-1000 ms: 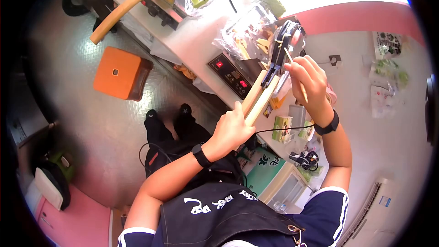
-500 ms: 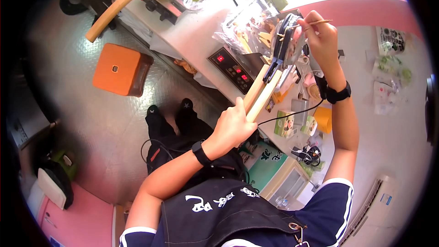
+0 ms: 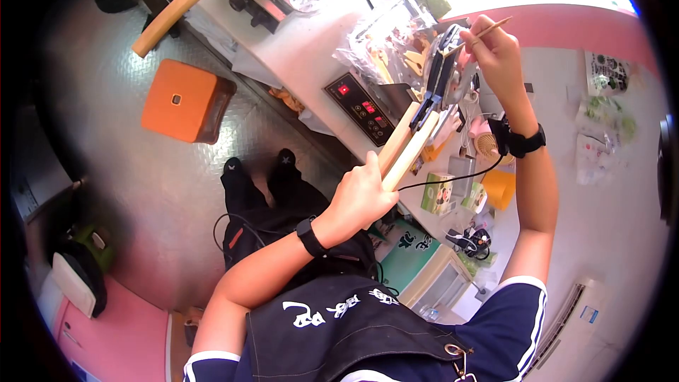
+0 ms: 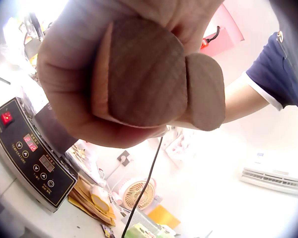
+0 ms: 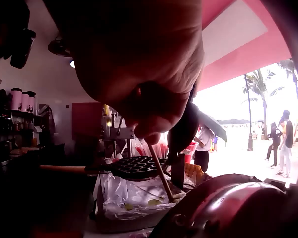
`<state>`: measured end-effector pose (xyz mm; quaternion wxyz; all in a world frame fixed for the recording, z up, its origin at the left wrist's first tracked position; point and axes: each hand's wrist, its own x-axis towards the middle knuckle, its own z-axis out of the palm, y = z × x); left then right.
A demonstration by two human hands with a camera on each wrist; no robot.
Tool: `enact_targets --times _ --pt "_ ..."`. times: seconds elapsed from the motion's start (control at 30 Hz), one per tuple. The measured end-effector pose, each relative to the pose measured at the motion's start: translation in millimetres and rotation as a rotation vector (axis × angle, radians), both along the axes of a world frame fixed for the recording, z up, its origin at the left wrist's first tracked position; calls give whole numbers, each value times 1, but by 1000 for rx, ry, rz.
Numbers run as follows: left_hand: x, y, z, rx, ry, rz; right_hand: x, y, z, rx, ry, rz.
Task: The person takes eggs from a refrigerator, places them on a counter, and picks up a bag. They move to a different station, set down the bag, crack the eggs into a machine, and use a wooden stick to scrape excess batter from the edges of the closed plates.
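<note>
A hinged waffle pan [image 3: 444, 64] stands edge-on over the counter in the head view, its two halves close together. My left hand [image 3: 361, 191] grips both of its wooden handles [image 3: 410, 152] side by side. Their blunt handle ends [image 4: 146, 74] fill the middle of the left wrist view. At the pan's far rim, my right hand [image 3: 495, 53] pinches a thin wooden stick [image 3: 502, 23]. In the right wrist view the stick [image 5: 161, 173] slants down from my fingertips; a dark, shiny rounded surface [image 5: 228, 208] rises in the foreground.
A control panel [image 3: 359, 110] with red digits sits beside the pan. Behind it lies clear plastic wrap [image 3: 385, 42]. Another pan [image 5: 139, 167] with round hollows has a wooden handle [image 3: 187, 10] overhanging the counter. A black cable [image 3: 453, 181] crosses between my wrists. An orange stool [image 3: 180, 99] stands on the floor.
My right hand has moved up and outward from near the handles to the pan's far rim, and the stick has swung from pointing down to jutting out sideways. My left hand keeps its grip.
</note>
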<state>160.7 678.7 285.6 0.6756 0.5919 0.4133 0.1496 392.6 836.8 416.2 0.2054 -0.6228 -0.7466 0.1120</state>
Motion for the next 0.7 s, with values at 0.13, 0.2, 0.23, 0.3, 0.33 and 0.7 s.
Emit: enact_targets --times 0.13,0.2,0.23,0.3,0.33,0.7 --pt "2 -2 -1 30 4 -5 16 18 5 -130 159 -136" --pt "1 -1 0 48 6 3 27 36 10 -71 128 -227" --pt "1 -1 1 37 10 -3 30 38 11 -66 126 -224" --pt "1 -2 1 29 10 -13 32 40 11 -71 121 -224" --pt "1 -2 1 33 13 -8 22 34 15 -67 116 -221" --pt "0 -1 4 12 18 -9 -11 18 11 89 -374 230"
